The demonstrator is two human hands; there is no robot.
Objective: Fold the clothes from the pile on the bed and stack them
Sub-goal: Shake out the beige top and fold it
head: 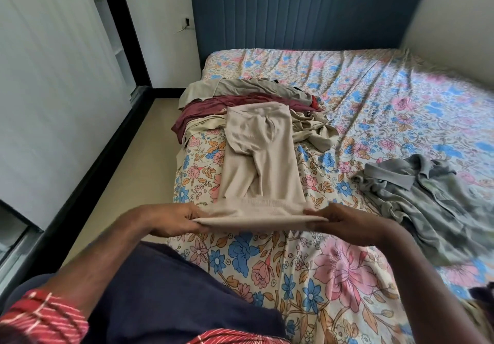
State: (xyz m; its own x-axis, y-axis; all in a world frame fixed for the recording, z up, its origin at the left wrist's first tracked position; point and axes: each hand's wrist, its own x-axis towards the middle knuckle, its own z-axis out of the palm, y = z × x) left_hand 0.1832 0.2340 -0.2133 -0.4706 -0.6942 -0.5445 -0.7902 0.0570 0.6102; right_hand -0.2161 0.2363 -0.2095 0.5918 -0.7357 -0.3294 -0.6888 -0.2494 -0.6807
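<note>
At the lower centre of the frame the left hand (173, 220) and right hand (339, 222) each pinch a corner of the near hem of a beige knit garment (260, 162); it stretches away from them over the floral bed sheet (307, 277); behind it, centre frame, lies the pile of maroon and khaki clothes (240, 98); a crumpled grey shirt (417, 196) lies at right, well apart.

1. Home bedroom.
2. Bed (347, 98) under a floral sheet, blue padded headboard (307, 9) against a white wall.
3. Loose clothes (240, 100) heaped on the sheet; grey shirt (427, 196) lies apart.
4. White sliding wardrobe door (53, 63), black-framed, along the left side.
5. Beige floor (128, 162) between them.
</note>
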